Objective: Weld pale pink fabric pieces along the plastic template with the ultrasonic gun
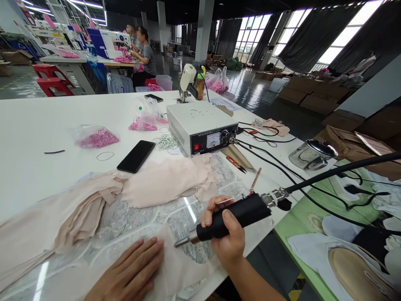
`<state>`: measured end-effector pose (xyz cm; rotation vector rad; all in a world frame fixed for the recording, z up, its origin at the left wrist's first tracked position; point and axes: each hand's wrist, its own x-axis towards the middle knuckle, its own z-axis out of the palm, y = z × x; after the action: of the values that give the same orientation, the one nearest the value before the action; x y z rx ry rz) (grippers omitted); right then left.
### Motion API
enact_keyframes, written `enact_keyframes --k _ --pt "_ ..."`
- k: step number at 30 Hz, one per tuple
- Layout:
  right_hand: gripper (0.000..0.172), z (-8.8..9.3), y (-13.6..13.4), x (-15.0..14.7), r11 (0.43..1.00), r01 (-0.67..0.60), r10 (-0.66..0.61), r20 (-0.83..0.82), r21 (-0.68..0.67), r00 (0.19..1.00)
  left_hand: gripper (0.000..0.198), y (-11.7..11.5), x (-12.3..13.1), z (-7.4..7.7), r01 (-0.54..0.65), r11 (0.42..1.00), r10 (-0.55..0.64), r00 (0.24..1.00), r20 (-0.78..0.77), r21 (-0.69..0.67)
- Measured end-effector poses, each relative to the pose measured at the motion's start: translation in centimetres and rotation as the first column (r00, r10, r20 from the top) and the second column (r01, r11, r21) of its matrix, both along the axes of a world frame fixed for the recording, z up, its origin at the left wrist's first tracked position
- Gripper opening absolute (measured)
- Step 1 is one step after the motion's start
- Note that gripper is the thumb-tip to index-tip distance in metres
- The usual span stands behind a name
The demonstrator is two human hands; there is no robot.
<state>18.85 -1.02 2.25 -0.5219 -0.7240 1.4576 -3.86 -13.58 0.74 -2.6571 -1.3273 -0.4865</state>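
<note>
My right hand is wrapped round a black handheld ultrasonic welder with a metal tip. A thick cable runs from its back end to the right. The tip points down and left at a thin pale pink fabric piece; whether it touches the cloth I cannot tell. Flat on that same piece, left of the tip, lies my left hand, fingers stretched out. Beneath the cloth is a clear patterned sheet. Further back lie a stack of pale pink fabric pieces and another layered pile.
A control box with a dial stands behind the cloth. Around it are a phone, bags of pink rings, orange thread snips and a metal mug. Cables cross the right side. Two people sit at sewing machines far back.
</note>
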Motion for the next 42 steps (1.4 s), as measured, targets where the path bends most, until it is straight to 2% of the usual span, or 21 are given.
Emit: enact_keyframes --k 5,11,18,23,26,34,42 --pt "0.022 0.0 -0.1 -0.8 0.999 -0.047 0.046 0.017 0.023 0.999 0.047 1.3 0.3 0.1 0.009 0.999 -0.006 0.996 0.094 -0.036" --pt "0.02 0.2 -0.3 -0.7 0.996 -0.066 0.062 0.061 0.06 0.996 0.045 1.6 0.7 -0.2 -0.01 0.999 0.013 0.996 0.088 -0.031" --pt "0.019 0.1 -0.8 -0.7 0.996 -0.052 0.045 0.094 0.067 0.995 0.041 1.8 0.5 0.0 0.028 1.0 -0.028 1.0 0.002 0.012" --pt "0.017 -0.3 -1.0 0.0 0.984 -0.159 0.149 0.124 0.082 0.981 0.037 1.9 0.5 0.1 0.04 0.998 -0.036 0.996 -0.08 0.049" --pt "0.016 -0.4 -1.0 0.2 0.98 -0.182 0.174 0.103 0.078 0.979 0.038 1.8 0.3 0.0 0.052 0.998 -0.047 0.991 -0.122 0.043" --pt "0.017 -0.3 -1.3 0.3 0.973 -0.21 0.2 0.112 0.091 0.973 0.036 1.8 0.4 -0.4 0.05 0.998 -0.047 0.995 -0.083 0.034" --pt "0.017 0.0 -1.3 0.2 0.974 -0.208 0.197 0.116 0.091 0.973 0.037 2.1 0.3 -0.4 0.07 0.996 -0.061 0.988 -0.139 0.058"
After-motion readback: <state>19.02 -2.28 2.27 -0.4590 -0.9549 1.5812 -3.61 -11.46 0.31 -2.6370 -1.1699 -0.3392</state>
